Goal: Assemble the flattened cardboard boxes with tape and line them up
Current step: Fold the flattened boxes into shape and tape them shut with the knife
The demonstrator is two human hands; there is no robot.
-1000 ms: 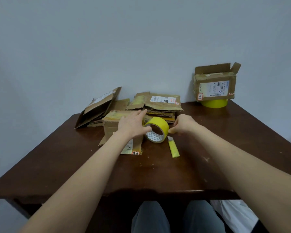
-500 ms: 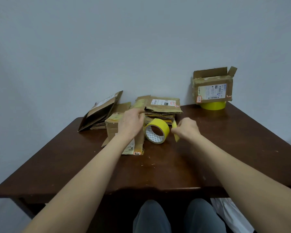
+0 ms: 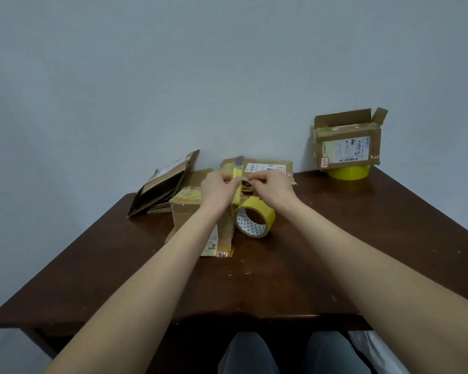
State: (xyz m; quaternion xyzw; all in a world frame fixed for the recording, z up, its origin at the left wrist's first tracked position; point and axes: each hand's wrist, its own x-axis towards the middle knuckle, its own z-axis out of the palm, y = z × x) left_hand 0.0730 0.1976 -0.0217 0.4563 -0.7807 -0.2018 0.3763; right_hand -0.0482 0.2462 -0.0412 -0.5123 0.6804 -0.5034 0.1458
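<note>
Rightward, open cardboard box atop tape roll, interior hidden; left hand grips yellow utility knife; right hand reaches it with curled fingers, contact unclear.

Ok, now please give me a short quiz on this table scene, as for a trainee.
1. True or false: the near tape roll lies flat on the table.
2. The open box at the back right rests on: A) a book, B) a second tape roll, C) the bare table.
3. Fill in: the left hand grips a yellow ____.
Key: 1 false, it stands on edge; 2 B; 3 cutter.
</note>
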